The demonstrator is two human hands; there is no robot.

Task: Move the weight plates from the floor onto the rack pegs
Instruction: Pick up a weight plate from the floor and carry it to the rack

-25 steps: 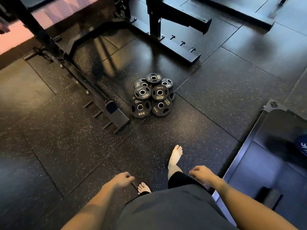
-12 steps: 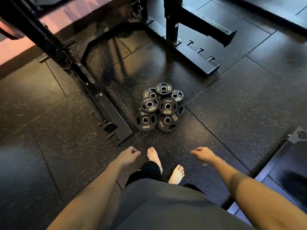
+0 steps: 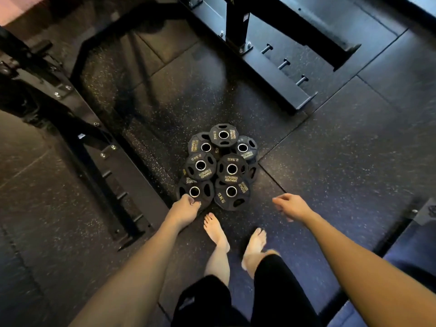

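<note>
Black rubber-coated round weight plates (image 3: pixel 219 166) with steel-ringed centre holes were heaped in an overlapping pile at the centre of the frame, on the speckled black rubber floor (image 3: pixel 342 149). Markings of 5KG were read on the two lower plates and 2.5KG on the smaller ones stacked above. Oval grip slots were seen cut through the faces around each hub.

The left hand (image 3: pixel 182 210) was lowered to the near edge of the lower-left 5KG plate (image 3: pixel 194 191), its fingers curled down at the rim; whether the plate was actually pinched could not be told. The right hand (image 3: pixel 292 206) was held apart from the pile at centre right, loosely half-curled and empty. Bare feet (image 3: pixel 215 228) were planted just below the pile.

Short steel pegs (image 3: pixel 284 63) were seen along the black steel rack base (image 3: pixel 271 74) at upper right, well apart from the pile.

The plates were judged rigid, dense and compact. The coating was expected to give fair friction, so slipping was thought unlikely. A hold through a grip slot, or fingers hooked under the rim, was judged soundest. Since the plates overlapped, the upper small ones were judged liable to slide if a lower plate were drawn out first, and the bare toes nearby were considered at risk.
</note>
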